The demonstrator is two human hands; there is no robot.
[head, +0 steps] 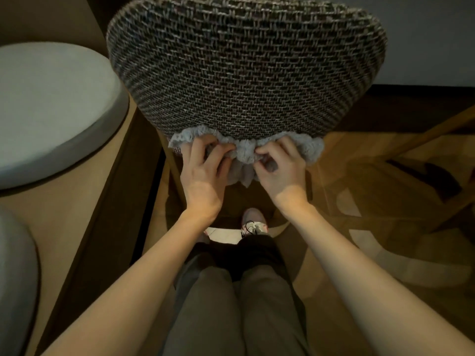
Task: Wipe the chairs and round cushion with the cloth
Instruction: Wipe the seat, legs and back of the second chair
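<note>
Grey fluffy cloth (243, 152) is bunched against the lower edge of the woven tweed chair back (246, 73). It is gripped by 2 hands, with the fingers of the left hand (203, 170) and the right hand (280, 170) curled into it. A pale round cushion (51, 111) is seen to the left, laid on a wooden bench (77, 214).

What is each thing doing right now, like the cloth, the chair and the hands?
cloth, bunched up, pressed on the bottom edge of the chair
chair, upright, cloth at its bottom edge
left hand, fingers curled, gripping the cloth
right hand, fingers curled, gripping the cloth
round cushion, lying flat, untouched
</note>
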